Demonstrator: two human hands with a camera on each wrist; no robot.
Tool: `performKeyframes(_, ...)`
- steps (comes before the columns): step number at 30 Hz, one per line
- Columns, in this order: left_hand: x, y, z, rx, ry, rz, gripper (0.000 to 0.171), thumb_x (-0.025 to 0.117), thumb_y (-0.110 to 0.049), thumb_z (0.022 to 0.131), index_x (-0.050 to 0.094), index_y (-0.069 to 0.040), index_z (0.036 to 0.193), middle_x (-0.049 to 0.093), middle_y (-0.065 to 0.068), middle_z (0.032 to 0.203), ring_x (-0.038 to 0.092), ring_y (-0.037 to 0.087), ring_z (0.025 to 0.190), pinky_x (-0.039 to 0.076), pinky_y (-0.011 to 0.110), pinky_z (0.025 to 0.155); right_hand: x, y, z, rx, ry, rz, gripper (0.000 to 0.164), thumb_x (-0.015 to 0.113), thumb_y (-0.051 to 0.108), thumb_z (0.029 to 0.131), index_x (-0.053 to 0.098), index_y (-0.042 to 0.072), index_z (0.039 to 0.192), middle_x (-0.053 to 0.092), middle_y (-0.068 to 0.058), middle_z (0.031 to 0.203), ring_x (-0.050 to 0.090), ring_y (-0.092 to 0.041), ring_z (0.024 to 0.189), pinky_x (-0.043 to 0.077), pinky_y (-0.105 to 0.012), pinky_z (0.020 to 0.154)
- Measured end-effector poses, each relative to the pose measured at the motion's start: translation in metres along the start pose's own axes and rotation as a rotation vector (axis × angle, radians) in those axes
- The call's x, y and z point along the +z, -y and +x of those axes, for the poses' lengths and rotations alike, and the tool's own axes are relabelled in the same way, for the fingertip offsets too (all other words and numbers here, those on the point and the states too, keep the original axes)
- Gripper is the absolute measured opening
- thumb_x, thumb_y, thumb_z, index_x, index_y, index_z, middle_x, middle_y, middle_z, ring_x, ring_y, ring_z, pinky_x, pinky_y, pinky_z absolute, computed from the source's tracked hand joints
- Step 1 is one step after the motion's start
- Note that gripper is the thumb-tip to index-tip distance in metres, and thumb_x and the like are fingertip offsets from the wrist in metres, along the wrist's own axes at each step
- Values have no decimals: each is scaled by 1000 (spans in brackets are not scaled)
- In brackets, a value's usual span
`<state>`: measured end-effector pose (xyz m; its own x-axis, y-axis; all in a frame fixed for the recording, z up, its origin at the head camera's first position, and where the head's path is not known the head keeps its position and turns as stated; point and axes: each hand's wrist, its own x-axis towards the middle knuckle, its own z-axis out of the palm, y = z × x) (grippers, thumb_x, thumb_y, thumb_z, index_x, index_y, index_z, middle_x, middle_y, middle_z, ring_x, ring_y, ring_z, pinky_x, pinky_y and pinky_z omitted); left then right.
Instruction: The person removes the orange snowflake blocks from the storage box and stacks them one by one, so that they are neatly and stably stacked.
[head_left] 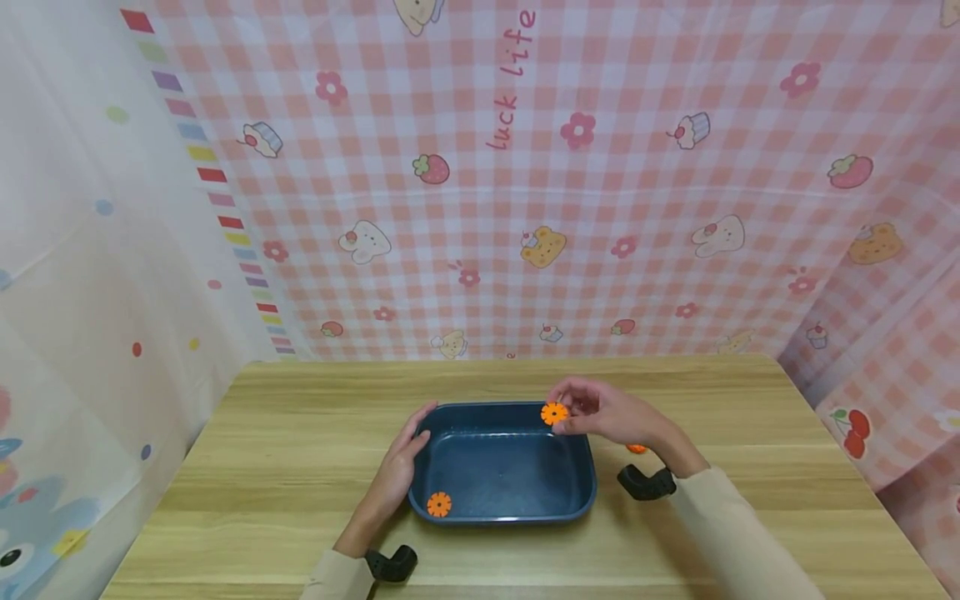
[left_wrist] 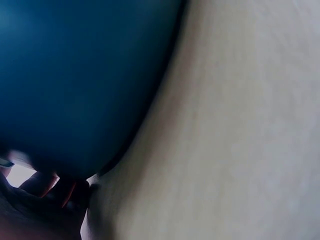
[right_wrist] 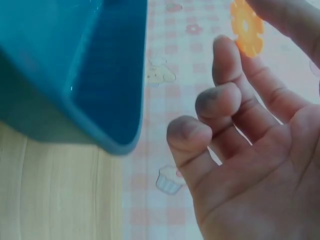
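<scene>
A dark blue rectangular tray (head_left: 501,475) sits on the table. My left hand (head_left: 397,467) holds its left side, thumb over the rim and fingers along the outer wall; in the left wrist view the fingers (left_wrist: 55,192) show at the tray's edge. Above the tray's far right corner, my right hand (head_left: 611,412) pinches an orange interlocking disc (head_left: 554,414) with slots around its edge and a hole in the middle. In the right wrist view that disc (right_wrist: 247,27) stands between thumb and forefinger, the other fingers loosely bent. Another orange disc (head_left: 439,504) lies in the tray's near left corner.
Beneath the right wrist, a partly hidden orange piece (head_left: 637,447) lies on the wooden table (head_left: 300,450), right of the tray. Black wrist mounts (head_left: 647,482) jut from both sleeves. A pink checked cloth (head_left: 480,250) hangs behind the table's far edge.
</scene>
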<state>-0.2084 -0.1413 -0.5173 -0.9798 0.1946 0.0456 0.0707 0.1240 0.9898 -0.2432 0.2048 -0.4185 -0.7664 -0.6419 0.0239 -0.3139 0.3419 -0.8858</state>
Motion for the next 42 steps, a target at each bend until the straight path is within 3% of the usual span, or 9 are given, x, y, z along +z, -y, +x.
performKeyframes(7,0,1,0,-6,-2,8,45,33,-21,108,35,-18,154,25,3,162,12,25,152,4,54,122,-10,-12,-18,36,-126,-36,32,74,20,90,60,9,117,58,-7,91,54,-22,77,45,-23,65)
performKeyframes(15,1,0,0,-9,-7,5,46,34,-21,108,35,-18,154,25,3,162,12,25,152,5,53,122,-16,-34,-42,65,-255,37,30,72,14,91,60,4,117,52,-9,91,51,-18,76,45,-24,65)
performKeyframes(26,1,-1,-1,-19,-8,10,46,32,-19,108,34,-17,154,25,3,162,13,26,152,4,54,122,-21,-67,-70,34,-347,38,30,66,7,94,58,-2,122,49,-8,88,48,-14,73,45,-22,62)
performKeyframes(33,1,-2,0,1,-12,13,46,32,-18,108,35,-17,154,27,4,162,13,25,152,6,53,122,-22,-82,-82,122,-418,16,33,68,16,94,59,3,124,50,-8,90,49,-16,77,43,-25,62)
performKeyframes(42,0,0,0,2,-6,8,46,32,-20,108,35,-17,154,26,4,162,12,25,152,5,54,122,-20,-93,-90,237,-452,14,36,67,14,94,58,2,127,52,-10,96,49,-16,83,43,-23,66)
